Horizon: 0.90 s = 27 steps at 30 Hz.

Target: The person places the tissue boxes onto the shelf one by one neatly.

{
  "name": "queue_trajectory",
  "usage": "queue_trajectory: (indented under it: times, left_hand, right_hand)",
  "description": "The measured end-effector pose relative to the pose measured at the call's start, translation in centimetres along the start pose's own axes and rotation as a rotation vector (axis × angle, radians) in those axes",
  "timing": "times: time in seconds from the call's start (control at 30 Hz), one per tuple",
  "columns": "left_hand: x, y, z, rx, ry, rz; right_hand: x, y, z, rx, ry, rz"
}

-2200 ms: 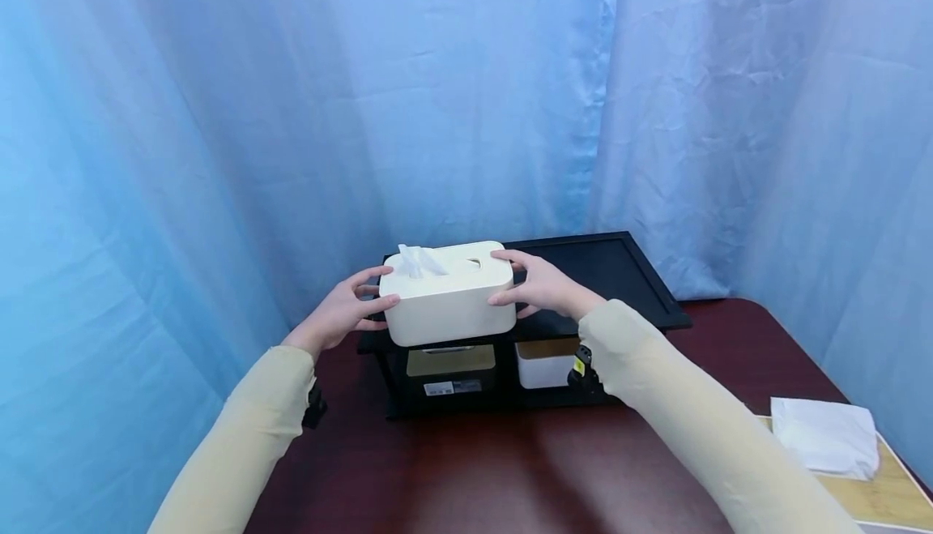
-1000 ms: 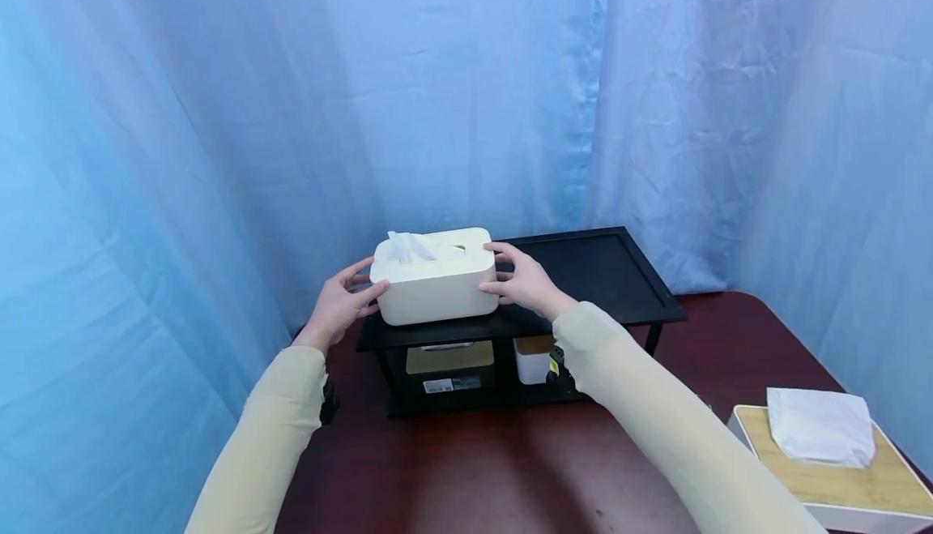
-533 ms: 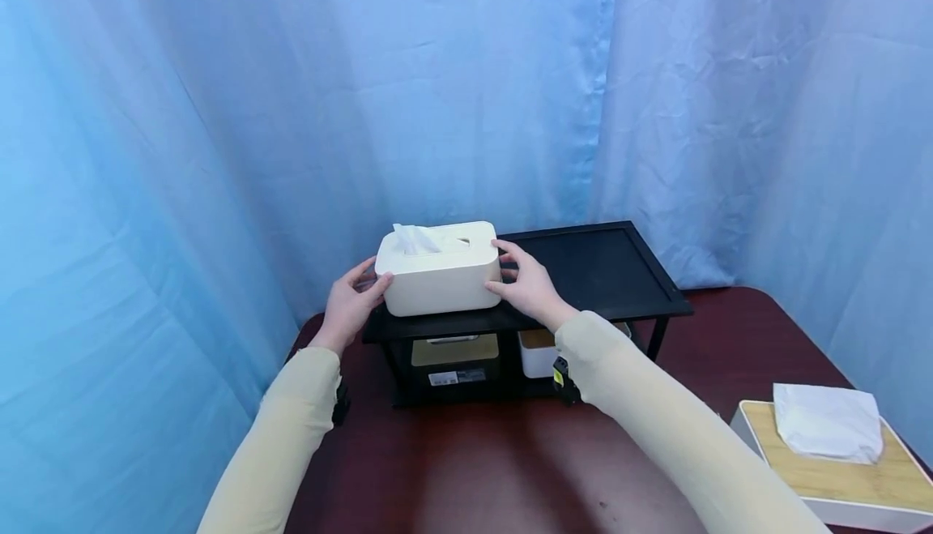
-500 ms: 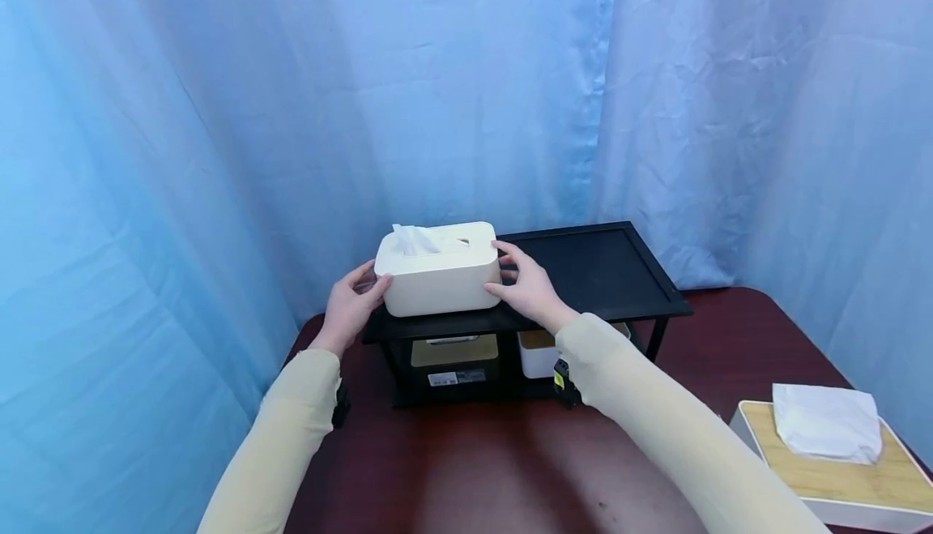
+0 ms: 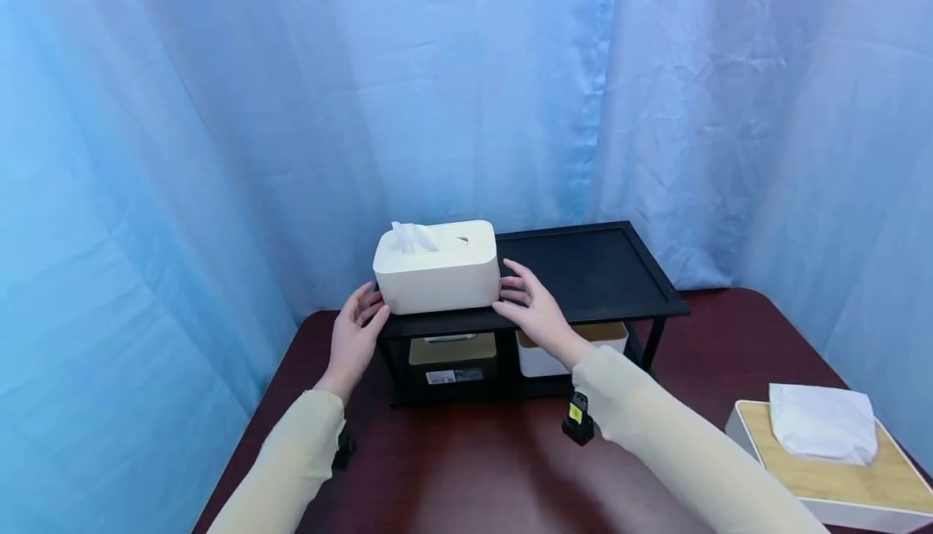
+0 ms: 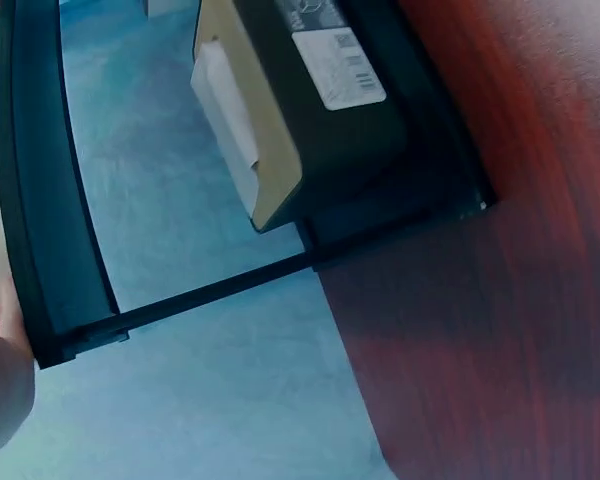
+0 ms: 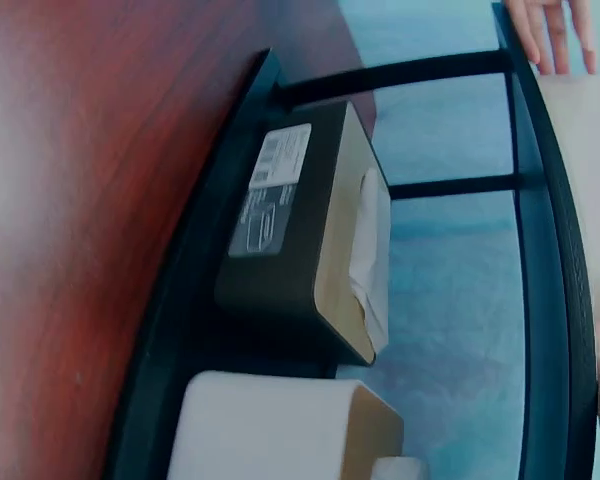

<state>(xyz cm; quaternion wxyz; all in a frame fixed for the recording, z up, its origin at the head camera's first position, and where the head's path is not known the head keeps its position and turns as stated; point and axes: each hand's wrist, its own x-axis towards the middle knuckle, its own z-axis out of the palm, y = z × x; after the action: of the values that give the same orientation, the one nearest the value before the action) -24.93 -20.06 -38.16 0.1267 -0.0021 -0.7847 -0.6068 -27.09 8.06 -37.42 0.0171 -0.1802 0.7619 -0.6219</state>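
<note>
A white tissue box (image 5: 439, 287), a tissue poking from its top slot, sits on the left end of a black two-tier shelf (image 5: 594, 275). By its lower left corner is my left hand (image 5: 353, 343), fingers loosely bent; whether the fingertips touch the box I cannot tell. My right hand (image 5: 541, 319) stands just off the box's right side with fingers spread, a small gap showing. In the right wrist view the pale side of the tissue box (image 7: 588, 190) rests on the shelf top, with fingers of the left hand (image 7: 552, 30) beyond it.
On the lower tier stand a black tissue box (image 7: 290, 220) with a wooden lid and label, and a white box (image 7: 265, 430) with a wooden lid. Another white tissue box (image 5: 824, 485) with a wooden lid is at the table's right. Blue curtains (image 5: 466, 96) hang behind.
The white tissue box came down onto the shelf's left end. Both hands have since let go, slid lower along its sides, and the right one has moved slightly away.
</note>
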Motion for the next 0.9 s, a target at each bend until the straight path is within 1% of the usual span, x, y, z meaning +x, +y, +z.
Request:
queue_trajectory:
  times: [0.13, 0.27, 0.37, 0.43, 0.53, 0.67, 0.73, 0.8, 0.9]
  left_hand:
    - [-0.9, -0.7, -0.1, -0.025, 0.016, 0.012]
    - [-2.2, -1.4, -0.2, -0.022, 0.037, 0.017]
    - [-2.9, -1.8, 0.1, -0.016, 0.032, 0.029]
    - [-3.2, -1.9, 0.5, -0.023, 0.022, 0.04]
    - [-3.7, -2.0, 1.4, 0.001, 0.019, 0.058]
    - [-4.7, -2.5, 2.8, 0.017, 0.024, 0.092]
    - [-5.3, -2.9, 3.4, -0.001, 0.003, 0.099]
    - [-6.0, -3.5, 4.1, -0.033, -0.025, 0.087]
    - [-6.9, -4.2, 5.0, -0.062, -0.072, 0.067]
  right_hand:
    - [-0.9, 0.7, -0.1, 0.076, -0.006, 0.004]
    - [-1.9, 1.5, 0.0, 0.131, -0.025, -0.001]
    - [-2.7, 2.0, 0.0, 0.157, -0.033, -0.004]
    - [-3.2, 2.3, -0.1, 0.167, -0.036, -0.005]
    - [-4.0, 2.9, -0.3, 0.172, -0.044, -0.014]
    - [-5.2, 4.1, -0.5, 0.115, -0.05, -0.044]
    - [-5.7, 4.5, -0.5, 0.084, -0.04, -0.063]
    - [-6.1, 4.8, -0.5, 0.059, -0.036, -0.077]
    - [-6.6, 5.3, -0.5, 0.07, -0.032, -0.061]
